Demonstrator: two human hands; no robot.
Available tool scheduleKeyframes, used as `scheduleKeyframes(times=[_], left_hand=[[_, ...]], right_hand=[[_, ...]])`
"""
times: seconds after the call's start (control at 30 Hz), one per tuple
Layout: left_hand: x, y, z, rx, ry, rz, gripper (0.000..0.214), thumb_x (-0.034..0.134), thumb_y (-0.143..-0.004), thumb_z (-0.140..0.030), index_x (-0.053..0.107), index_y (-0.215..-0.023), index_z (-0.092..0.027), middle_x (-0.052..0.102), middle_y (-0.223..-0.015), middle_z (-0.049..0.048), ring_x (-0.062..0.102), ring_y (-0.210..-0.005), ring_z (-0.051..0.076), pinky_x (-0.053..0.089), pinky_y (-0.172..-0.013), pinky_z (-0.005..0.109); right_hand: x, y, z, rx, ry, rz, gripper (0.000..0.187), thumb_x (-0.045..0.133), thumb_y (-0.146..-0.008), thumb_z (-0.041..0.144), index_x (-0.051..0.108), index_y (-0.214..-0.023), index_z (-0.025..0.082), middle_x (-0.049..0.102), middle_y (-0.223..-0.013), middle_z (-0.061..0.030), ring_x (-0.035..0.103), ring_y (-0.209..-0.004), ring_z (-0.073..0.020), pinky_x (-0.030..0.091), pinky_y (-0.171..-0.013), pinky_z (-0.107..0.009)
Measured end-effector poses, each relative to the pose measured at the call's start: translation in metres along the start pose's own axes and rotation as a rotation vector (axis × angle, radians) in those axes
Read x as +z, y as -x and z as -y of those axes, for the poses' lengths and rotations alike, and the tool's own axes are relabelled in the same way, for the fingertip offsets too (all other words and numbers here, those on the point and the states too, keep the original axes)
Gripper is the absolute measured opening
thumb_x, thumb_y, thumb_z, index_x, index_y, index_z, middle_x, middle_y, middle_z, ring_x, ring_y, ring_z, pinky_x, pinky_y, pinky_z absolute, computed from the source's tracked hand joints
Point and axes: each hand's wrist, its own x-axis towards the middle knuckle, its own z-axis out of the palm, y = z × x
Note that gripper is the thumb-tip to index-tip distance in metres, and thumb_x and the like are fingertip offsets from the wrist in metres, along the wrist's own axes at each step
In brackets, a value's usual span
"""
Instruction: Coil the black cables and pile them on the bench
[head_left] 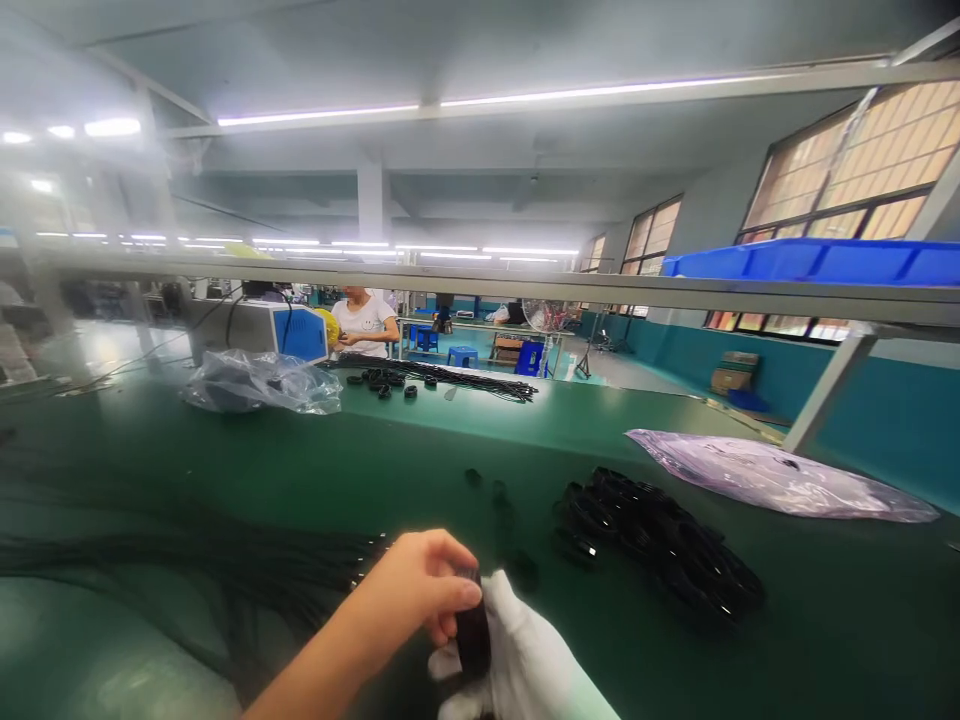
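Observation:
My bare left hand (420, 590) and my white-gloved right hand (525, 655) meet at the bottom centre, both closed round a small black ring-shaped part (472, 632). A bundle of black cables (225, 560) lies across the green table (420, 455) to the left of my hands. To the right is a pile of black rings (660, 545), with a few loose ones (499, 495) ahead of my hands.
A crumpled clear plastic bag (259, 382) and more cables with rings (442, 378) lie at the far side. A pale plastic bag (772, 475) sits at right. A person in white (365, 322) works beyond. A blue tray (817, 260) rests on the overhead shelf.

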Motion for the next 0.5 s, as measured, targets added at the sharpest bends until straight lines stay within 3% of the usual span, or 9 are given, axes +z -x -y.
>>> scheduleKeyframes(times=[0.1,0.2,0.3,0.5], left_hand=[[0.005,-0.004,0.009,-0.025,-0.008,-0.134,0.030,0.061,-0.064,-0.026,0.056,-0.090,-0.011,0.056,-0.050,-0.0047,0.052,-0.043,0.012,0.041,-0.043,0.022],[0.008,-0.001,0.023,0.009,-0.061,-0.251,0.021,0.054,-0.070,-0.031,0.054,-0.082,-0.014,0.060,-0.060,-0.0011,0.051,-0.043,0.010,0.036,-0.039,0.020],[0.010,0.005,0.041,-0.005,-0.055,-0.178,0.017,0.058,-0.067,-0.031,0.052,-0.071,-0.016,0.054,-0.056,-0.0040,0.045,-0.043,0.007,0.028,-0.035,0.017],[0.011,0.008,0.059,0.032,0.166,-0.061,0.027,0.066,-0.066,-0.037,0.050,-0.069,-0.016,0.050,-0.053,-0.0053,0.045,-0.047,0.007,0.033,-0.044,0.018]], right_hand=[[0.001,0.004,0.004,-0.161,0.320,-0.105,0.064,0.077,-0.062,0.044,0.049,-0.113,0.018,0.056,-0.095,-0.0065,0.058,-0.082,-0.0208,0.054,-0.054,-0.031],[-0.001,0.010,0.007,-0.157,0.264,-0.004,0.058,0.075,-0.065,0.039,0.048,-0.111,0.018,0.053,-0.104,-0.0069,0.060,-0.087,-0.0210,0.054,-0.066,-0.035],[0.002,0.013,0.008,-0.156,0.250,0.072,0.050,0.074,-0.066,0.036,0.049,-0.105,0.016,0.056,-0.100,-0.0063,0.061,-0.086,-0.0203,0.052,-0.070,-0.034],[0.005,0.013,0.008,-0.084,0.166,0.115,0.046,0.077,-0.065,0.034,0.052,-0.098,0.015,0.057,-0.095,-0.0054,0.058,-0.085,-0.0172,0.051,-0.070,-0.031]])
